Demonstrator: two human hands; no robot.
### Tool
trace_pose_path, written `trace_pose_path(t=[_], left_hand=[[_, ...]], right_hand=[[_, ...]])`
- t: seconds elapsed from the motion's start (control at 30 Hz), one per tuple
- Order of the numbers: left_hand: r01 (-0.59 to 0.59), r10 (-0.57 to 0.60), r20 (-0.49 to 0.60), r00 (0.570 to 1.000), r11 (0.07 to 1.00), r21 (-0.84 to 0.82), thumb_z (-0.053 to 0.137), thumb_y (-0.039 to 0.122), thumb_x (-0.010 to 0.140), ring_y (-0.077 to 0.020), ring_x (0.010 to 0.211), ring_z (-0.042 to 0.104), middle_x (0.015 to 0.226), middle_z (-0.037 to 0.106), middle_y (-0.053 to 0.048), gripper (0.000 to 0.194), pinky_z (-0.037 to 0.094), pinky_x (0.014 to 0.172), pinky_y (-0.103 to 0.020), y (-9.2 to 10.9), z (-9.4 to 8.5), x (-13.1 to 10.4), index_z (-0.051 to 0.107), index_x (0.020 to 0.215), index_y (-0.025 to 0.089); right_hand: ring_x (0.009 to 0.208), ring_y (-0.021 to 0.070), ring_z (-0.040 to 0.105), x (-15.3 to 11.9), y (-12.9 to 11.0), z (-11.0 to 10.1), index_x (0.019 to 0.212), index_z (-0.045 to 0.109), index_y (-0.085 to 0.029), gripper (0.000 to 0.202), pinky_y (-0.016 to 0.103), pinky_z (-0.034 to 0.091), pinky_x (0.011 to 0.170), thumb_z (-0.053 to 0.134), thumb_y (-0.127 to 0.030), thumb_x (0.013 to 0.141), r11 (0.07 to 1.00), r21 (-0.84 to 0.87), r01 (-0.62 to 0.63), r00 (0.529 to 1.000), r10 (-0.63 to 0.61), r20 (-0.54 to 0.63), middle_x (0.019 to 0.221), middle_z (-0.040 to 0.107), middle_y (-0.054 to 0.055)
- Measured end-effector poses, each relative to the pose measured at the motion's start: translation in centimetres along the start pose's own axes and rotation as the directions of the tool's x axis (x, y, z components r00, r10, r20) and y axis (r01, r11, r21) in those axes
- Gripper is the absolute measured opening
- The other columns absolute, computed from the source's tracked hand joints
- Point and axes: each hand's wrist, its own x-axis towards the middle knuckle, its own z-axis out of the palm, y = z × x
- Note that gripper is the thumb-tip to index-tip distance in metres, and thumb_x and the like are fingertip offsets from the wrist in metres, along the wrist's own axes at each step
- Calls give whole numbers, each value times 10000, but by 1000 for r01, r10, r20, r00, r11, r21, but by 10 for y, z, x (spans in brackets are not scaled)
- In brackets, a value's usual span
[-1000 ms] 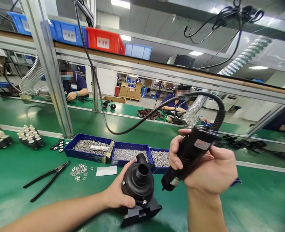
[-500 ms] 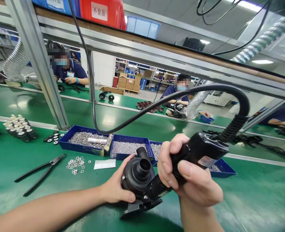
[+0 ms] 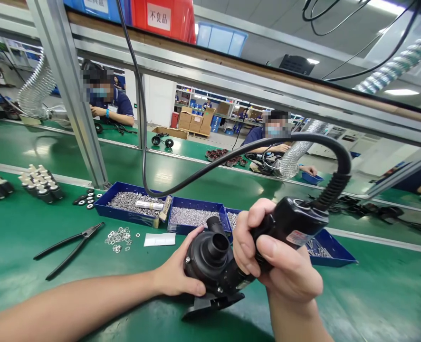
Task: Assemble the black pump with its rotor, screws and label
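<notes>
My left hand (image 3: 180, 273) is wrapped round the side of a black plastic pump (image 3: 206, 256), thumb in front and fingers behind. The pump has two round ports and metal screws on its rim, and its flat foot rests on the green bench. In my right hand (image 3: 282, 256) is a black corded electric screwdriver (image 3: 301, 221), held in a closed grip and tilted down to the left. Its front end reaches the pump's lower right rim, close to a screw. The bit's tip cannot be made out. A thick black cable (image 3: 217, 164) loops from its back end.
Blue bins (image 3: 196, 216) of small metal parts stand behind the pump. Pliers (image 3: 71, 249), loose metal rings (image 3: 119, 237) and a white paper slip (image 3: 159, 239) lie to the left. A metal post (image 3: 68, 95) rises at the back left. Co-workers sit across the bench.
The whole view has shifted slightly, so the scene sits farther right. The screwdriver's back end has swung a little left relative to the pump. Both hands keep their hold.
</notes>
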Motion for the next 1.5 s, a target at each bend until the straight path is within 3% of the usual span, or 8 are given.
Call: trace_pose_path(t=[0.4, 0.5, 0.63, 0.7, 0.8, 0.9, 1.03, 1.5], left_hand=[[8, -9, -18, 1000, 999, -36, 1006, 306, 703, -413, 1527, 430, 1668, 365, -251, 1355, 209, 1311, -613, 1, 6, -4, 86, 1695, 235], [71, -71, -15, 997, 996, -53, 1018, 299, 690, -391, 1491, 484, 1618, 441, -241, 1498, 204, 1305, -629, -4, 22, -18, -109, 1678, 288], [42, -44, 22, 999, 997, 63, 1059, 457, 599, -415, 1544, 389, 1656, 344, -268, 1682, 149, 1323, -609, -23, 34, -31, -230, 1663, 267], [15, -18, 33, 999, 996, 87, 1047, 586, 555, -437, 1524, 401, 1633, 350, -291, 1745, 177, 1317, -598, -31, 33, -32, -249, 1667, 223], [65, -65, 77, 995, 998, 7, 991, 687, 597, -419, 1474, 472, 1583, 417, -306, 1767, 222, 1308, -573, -34, 29, -27, -354, 1620, 170], [62, -61, 94, 994, 998, -9, 972, 711, 610, -411, 1482, 466, 1589, 422, -304, 1761, 232, 1308, -558, -31, 27, -25, -361, 1614, 151], [40, -40, 87, 995, 999, 3, 953, 733, 625, -419, 1480, 472, 1593, 443, -278, 1708, 230, 1309, -558, -32, 27, -25, -294, 1655, 183], [30, -34, 87, 996, 998, 48, 996, 569, 680, -401, 1474, 486, 1604, 444, -238, 1605, 281, 1298, -544, -35, 29, -24, -204, 1697, 248]], right_hand=[[481, 57, 461, 1, 0, -6, 1135, 607, -240, 187, 193, 362, 441, 700, -290, 981, 1000, -7, -20, 998, 20, 63, 841, 660, 13], [407, 31, 306, 1, -17, -7, 1067, 614, -210, 240, 197, 248, 353, 758, -356, 942, 987, 98, 124, 983, -109, -149, 716, 529, -39], [412, 23, 308, 2, -22, -7, 1010, 625, -207, 359, 202, 294, 369, 899, -339, 820, 942, 48, 333, 850, -277, -448, 688, 447, -65], [454, 59, 420, 5, -13, -6, 1031, 645, -227, 306, 224, 349, 404, 866, -347, 855, 946, -99, 308, 847, -320, -424, 722, 495, -39], [499, 88, 505, 10, 5, -3, 1084, 654, -248, 218, 226, 386, 430, 782, -352, 942, 946, -249, 206, 907, -280, -313, 778, 562, -10], [509, 80, 517, 14, 13, -2, 1120, 644, -251, 203, 204, 411, 449, 748, -354, 979, 956, -255, 142, 941, -211, -265, 786, 577, -9], [509, 77, 516, 16, 15, -2, 1120, 637, -248, 232, 199, 421, 455, 764, -373, 972, 955, -266, 130, 938, -205, -279, 785, 581, -11], [588, 92, 599, 14, 23, 0, 1171, 612, -250, 241, 206, 494, 528, 727, -379, 1003, 947, -314, 73, 966, -146, -215, 845, 611, 3]])
